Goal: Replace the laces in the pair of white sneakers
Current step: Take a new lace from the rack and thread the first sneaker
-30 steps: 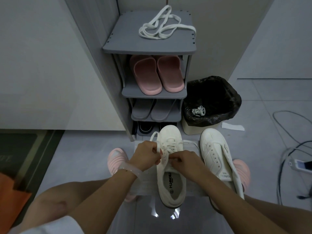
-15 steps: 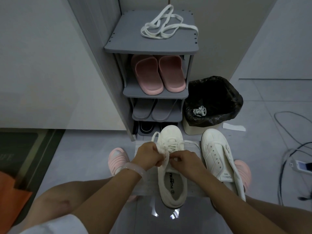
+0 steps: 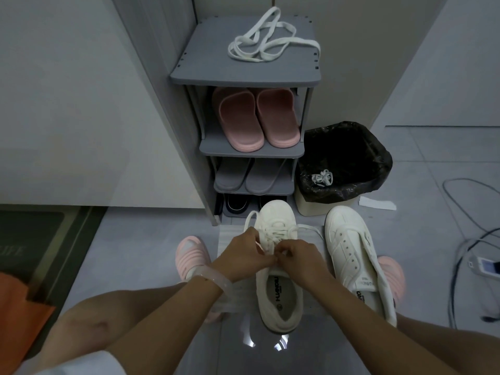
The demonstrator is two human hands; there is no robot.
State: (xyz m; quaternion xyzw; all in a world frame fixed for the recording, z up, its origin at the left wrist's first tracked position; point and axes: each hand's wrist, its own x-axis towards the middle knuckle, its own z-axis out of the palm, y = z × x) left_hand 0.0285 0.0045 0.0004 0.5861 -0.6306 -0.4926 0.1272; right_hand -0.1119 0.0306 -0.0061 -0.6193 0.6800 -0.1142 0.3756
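Note:
A white sneaker [image 3: 278, 290] lies on a pale mat [image 3: 230, 234] in front of me, toe pointing away. A white lace [image 3: 276, 230] crosses its upper eyelets, with loops trailing off both sides. My left hand [image 3: 242, 257] and my right hand [image 3: 299, 257] meet over the tongue, each pinching the lace with curled fingers. The second white sneaker [image 3: 351, 255] lies to the right with bare eyelets. A loose white lace [image 3: 266, 43] is piled on top of the grey shoe rack [image 3: 243, 74].
The rack holds pink slippers [image 3: 254, 120], grey slippers [image 3: 249, 175] and dark shoes below. A bin with a black bag [image 3: 346, 163] holds a bundled lace [image 3: 322, 177]. Cables and a device [image 3: 487, 266] lie at the right, a dark doormat [image 3: 29, 239] at the left.
Both hands have drawn closer together over the sneaker's tongue, still working the lace. The sneakers have stayed in place.

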